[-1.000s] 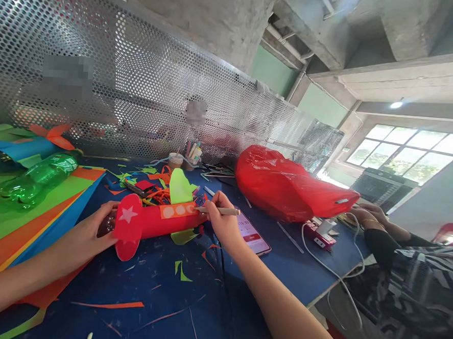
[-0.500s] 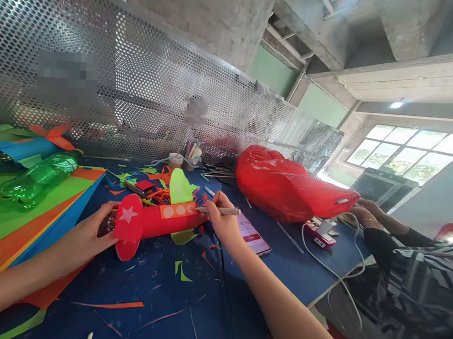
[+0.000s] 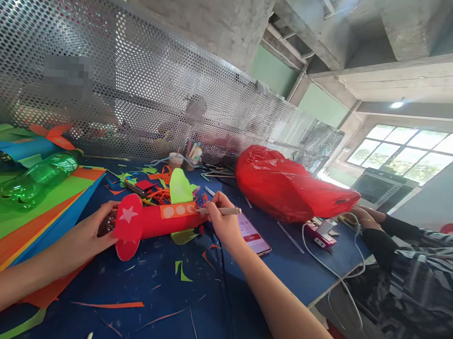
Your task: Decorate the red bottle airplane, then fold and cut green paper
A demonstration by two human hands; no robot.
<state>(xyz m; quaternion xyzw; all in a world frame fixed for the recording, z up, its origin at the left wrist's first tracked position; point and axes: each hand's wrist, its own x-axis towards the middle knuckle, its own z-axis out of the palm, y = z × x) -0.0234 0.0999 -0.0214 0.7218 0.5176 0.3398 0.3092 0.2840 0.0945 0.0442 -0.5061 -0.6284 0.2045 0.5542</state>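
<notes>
Red paper (image 3: 169,227) covers the bottle (image 3: 107,225), left of centre in the frame; the left hand (image 3: 90,234) grasps its bare end, likely to steady it, while the right hand (image 3: 220,224) pinches a marker (image 3: 229,211) at the orange strip (image 3: 177,210). The bottle's far end and marker's tip are hard to make out.

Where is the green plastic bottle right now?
In the head view, the green bottle lies at the far left, on the stacked coloured sheets, just in front of the blue rolled piece and left of the left hand.
</notes>
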